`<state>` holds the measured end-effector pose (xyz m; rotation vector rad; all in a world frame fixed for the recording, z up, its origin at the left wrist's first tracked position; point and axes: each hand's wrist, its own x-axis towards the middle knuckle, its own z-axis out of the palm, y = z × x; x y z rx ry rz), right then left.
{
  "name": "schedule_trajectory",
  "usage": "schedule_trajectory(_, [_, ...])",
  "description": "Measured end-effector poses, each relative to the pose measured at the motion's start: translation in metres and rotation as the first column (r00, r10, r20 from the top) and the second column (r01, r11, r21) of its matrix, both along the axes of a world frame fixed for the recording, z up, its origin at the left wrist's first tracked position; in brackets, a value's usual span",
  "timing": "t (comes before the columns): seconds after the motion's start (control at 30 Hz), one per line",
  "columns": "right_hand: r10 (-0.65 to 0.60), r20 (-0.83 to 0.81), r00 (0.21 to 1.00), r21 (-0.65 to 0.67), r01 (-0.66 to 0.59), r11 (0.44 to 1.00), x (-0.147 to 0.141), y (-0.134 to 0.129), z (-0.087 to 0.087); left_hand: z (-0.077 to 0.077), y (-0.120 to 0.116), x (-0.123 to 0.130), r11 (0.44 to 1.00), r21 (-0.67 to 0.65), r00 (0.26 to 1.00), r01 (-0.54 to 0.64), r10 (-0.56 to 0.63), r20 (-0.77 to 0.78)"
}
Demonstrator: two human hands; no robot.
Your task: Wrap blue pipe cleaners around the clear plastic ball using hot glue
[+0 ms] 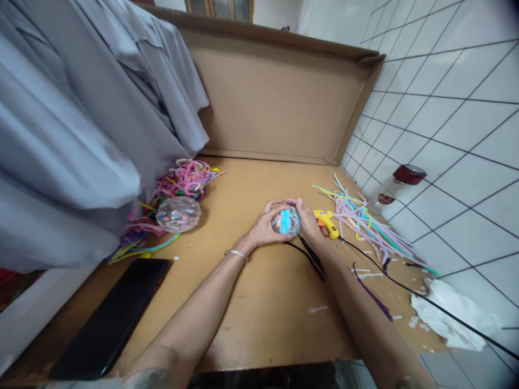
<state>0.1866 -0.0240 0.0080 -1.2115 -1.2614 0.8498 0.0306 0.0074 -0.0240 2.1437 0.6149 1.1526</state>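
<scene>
Both of my hands are wrapped round a small clear rounded container (286,221), which has a bright blue patch and orange bits showing in it. My left hand (263,226) covers its left side, and my right hand (308,219) closes on its right. Just beyond my right hand lies a yellow hot glue gun (326,222), its black cord running off to the right. Black pipe cleaners (310,256) rest on the table under my right wrist. Farther left sits a larger clear ribbed ball (179,214) with coloured specks.
Pink and mixed pipe cleaners (186,181) are heaped at the left by a grey cloth (101,108). Lilac and green ones (360,221) lie right, near a red-lidded jar (395,186). A black phone (113,319), white tissue (450,313) and upright cardboard (275,102) surround the workspace.
</scene>
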Motion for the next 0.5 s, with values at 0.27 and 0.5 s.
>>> schedule_trajectory(0.27, [-0.027,0.009,1.0,0.002,0.027,1.0,-0.001,0.002,-0.003,0.003,0.001,-0.001,1.0,-0.03,1.0,-0.001,0.001,-0.001])
schedule_trajectory(0.5, [-0.441,0.303,0.845,0.148,0.415,0.898,0.034,0.004,0.006,0.005,0.001,-0.001,0.997,-0.063,0.999,-0.033,0.036,0.032])
